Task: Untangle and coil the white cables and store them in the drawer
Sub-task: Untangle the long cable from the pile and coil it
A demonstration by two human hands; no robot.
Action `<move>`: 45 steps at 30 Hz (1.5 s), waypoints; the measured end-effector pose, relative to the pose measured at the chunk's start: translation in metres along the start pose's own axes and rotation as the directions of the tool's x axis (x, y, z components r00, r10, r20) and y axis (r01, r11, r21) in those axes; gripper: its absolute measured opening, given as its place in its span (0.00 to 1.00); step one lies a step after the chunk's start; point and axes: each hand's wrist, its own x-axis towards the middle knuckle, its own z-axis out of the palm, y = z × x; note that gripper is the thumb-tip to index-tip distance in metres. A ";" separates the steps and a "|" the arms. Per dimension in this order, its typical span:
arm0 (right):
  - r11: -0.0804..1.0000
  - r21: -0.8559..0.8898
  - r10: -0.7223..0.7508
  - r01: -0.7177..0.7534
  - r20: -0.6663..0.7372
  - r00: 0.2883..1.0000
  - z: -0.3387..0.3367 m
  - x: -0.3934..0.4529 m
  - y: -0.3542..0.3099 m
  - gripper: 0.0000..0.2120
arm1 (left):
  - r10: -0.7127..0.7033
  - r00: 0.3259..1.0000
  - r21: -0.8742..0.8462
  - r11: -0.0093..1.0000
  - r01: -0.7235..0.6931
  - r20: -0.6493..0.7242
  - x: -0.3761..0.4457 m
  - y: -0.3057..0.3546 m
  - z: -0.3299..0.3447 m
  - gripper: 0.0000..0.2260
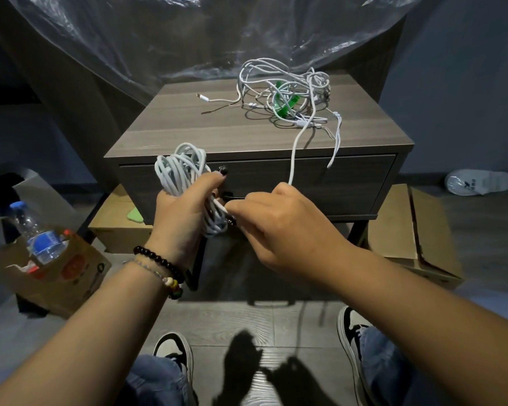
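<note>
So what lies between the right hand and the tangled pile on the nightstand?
Head view: one white cable runs from the right hand over the nightstand edge to the tangled pile.

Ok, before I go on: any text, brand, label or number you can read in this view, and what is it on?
Nothing can be read for certain.
Water bottle, blue label: print too blurred to read.
Cardboard box holding the bottle: orange round logo and dark print, unreadable.
White shoe on the floor at right: a dark mark, perhaps "K", not certain.
White cables and nightstand: no text visible.
</note>
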 end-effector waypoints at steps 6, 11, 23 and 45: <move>0.993 0.116 0.024 -0.030 0.057 0.998 0.005 0.002 -0.006 0.08 | 0.020 0.992 -0.127 0.991 -0.036 -0.121 0.012 0.003 -0.005 0.04; 0.986 0.165 -0.009 -0.006 0.095 0.995 0.010 0.004 -0.008 0.09 | -0.046 0.983 -0.378 0.925 -0.026 -0.179 0.027 0.013 -0.021 0.09; 0.927 0.352 0.050 -0.127 0.221 0.974 0.014 0.020 0.011 0.12 | -0.073 0.997 -0.662 0.748 0.059 0.006 0.033 0.040 -0.054 0.11; 0.848 0.442 0.226 -0.293 0.198 0.954 0.008 0.044 0.031 0.04 | -0.337 0.797 0.048 0.931 0.363 0.502 0.001 0.023 -0.051 0.10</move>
